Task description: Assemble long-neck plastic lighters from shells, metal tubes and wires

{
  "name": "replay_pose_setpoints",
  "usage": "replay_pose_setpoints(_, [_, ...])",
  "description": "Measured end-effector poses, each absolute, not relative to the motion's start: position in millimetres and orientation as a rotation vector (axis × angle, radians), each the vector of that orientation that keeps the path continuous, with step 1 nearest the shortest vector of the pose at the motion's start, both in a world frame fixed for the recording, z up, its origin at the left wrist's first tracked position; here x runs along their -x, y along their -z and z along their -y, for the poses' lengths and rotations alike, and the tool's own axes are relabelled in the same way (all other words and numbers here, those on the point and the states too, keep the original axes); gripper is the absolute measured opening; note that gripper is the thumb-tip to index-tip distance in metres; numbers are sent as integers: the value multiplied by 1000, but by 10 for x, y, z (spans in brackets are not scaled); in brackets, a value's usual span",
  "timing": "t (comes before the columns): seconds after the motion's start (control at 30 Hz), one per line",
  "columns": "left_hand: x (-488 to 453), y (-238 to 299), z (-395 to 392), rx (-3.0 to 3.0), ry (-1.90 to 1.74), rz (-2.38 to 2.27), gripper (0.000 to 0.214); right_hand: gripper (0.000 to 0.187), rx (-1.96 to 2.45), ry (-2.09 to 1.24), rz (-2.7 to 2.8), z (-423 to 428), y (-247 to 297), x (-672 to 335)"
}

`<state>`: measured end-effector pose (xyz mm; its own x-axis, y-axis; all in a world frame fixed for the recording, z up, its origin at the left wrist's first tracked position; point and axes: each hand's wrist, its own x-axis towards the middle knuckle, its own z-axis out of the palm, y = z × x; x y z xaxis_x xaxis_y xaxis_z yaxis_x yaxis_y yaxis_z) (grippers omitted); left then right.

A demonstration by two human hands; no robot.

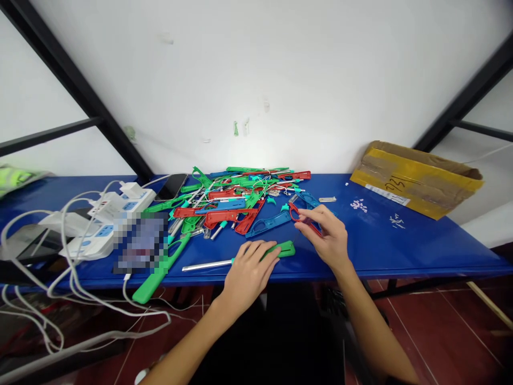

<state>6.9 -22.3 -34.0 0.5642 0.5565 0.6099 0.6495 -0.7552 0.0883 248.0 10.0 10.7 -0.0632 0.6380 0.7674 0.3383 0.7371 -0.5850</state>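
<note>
My left hand [249,267] lies flat with its fingers pressed on a green plastic lighter body [282,249] whose metal tube [206,265] points left along the front of the blue table [401,246]. My right hand [326,235] pinches a red plastic shell piece [298,216] just right of it. Behind both hands lies a heap of green, red and blue lighter shells [236,200] with wires and metal tubes mixed in.
White power strips [108,219] with tangled white cables hang over the left table edge. A phone [173,185] and a long green shell [160,270] lie left of the heap. A taped cardboard box [417,176] sits at the back right. Small white bits [358,204] dot the table.
</note>
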Motion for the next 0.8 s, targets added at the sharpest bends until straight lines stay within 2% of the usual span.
replay_pose_setpoints(0.1, [-66, 342, 223, 2652, 952, 1031, 26, 31, 773, -253, 1680, -101, -107, -2493])
replay_pose_setpoints(0.3, [-60, 333, 220, 2656, 939, 1030, 27, 51, 705, -488, 1710, -90, -107, -2464])
replay_pose_setpoints(0.5, [-60, 331, 217, 2658, 960, 1013, 26, 34, 755, -264, 1733, -106, -106, -2491])
replay_pose_setpoints(0.67, [-62, 342, 215, 2656, 971, 1012, 26, 40, 750, -464, 1718, -93, -98, -2493])
replay_pose_setpoints(0.8, [-65, 347, 214, 2646, 979, 1013, 26, 40, 776, -298, 1623, -111, -98, -2501])
